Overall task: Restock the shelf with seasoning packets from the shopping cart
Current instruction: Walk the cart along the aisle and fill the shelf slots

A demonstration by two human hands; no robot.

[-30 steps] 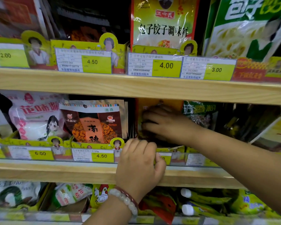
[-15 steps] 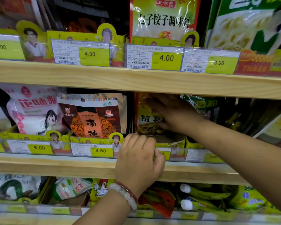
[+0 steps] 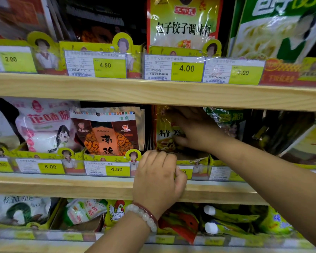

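The step in hand looks like seating a packet into its slot on the middle pale wooden shelf. The yellow-and-brown glossy seasoning packet stands in the row just right of the dark red and orange foil packet, behind the yellow cardboard tray front that runs along the shelf edge.

The right hand lies over the face of the yellow-and-brown packet, fingers reaching up toward its top edge and the thumb low against its front. Whether the fingers hook over the top of the packet or only press flat on it cannot be told, since the upper shelf board shades them. The left hand, with a bead bracelet at the wrist, is curled over the shelf's front lip just below and right of the red foil packet, its fingers bent around the clear price-tag strip and tray edge, seemingly bracing it.

The packet stands upright with its long axis vertical, printed face turned outward toward the aisle, leaning back a little on the packets behind it.

The next move likely calls for pushing the packet down and back until it sits square with its neighbours, then freeing both hands to fetch more stock. The shopping cart is out of view.
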